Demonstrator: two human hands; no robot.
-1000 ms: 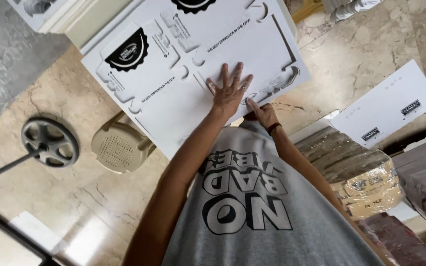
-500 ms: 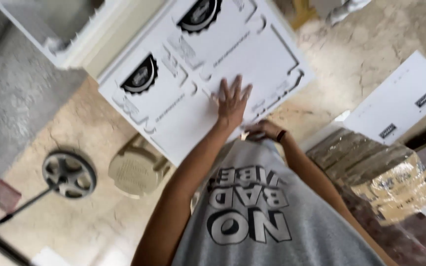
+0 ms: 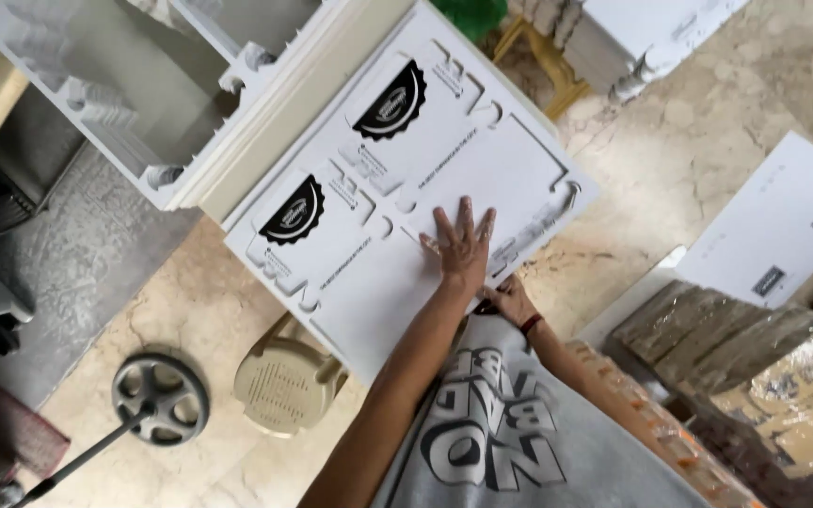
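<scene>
The left hand (image 3: 461, 246) lies flat, fingers (image 3: 466, 214) spread, on the white die-cut cardboard sheet (image 3: 369, 282) at frame centre. The right hand (image 3: 510, 299) grips that sheet's lower edge, fingers curled.

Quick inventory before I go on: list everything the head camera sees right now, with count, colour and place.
die-cut cardboard sheet: one, white with two black round badges, flat under the hands, centre.
plastic stool: one, beige, under the sheet's lower-left edge.
wheel on a rod: one, dark grey, on the floor, lower left.
moulded tray stack: one, white and cream, upper left.
flat printed sheet: one, white, on the floor, right.
wrapped bundles: several, brown, lower right.
marble floor: beige.
left hand: fingers spread, pressed flat on the sheet.
right hand: at the sheet's near edge, dark wristband; grip unclear.
</scene>
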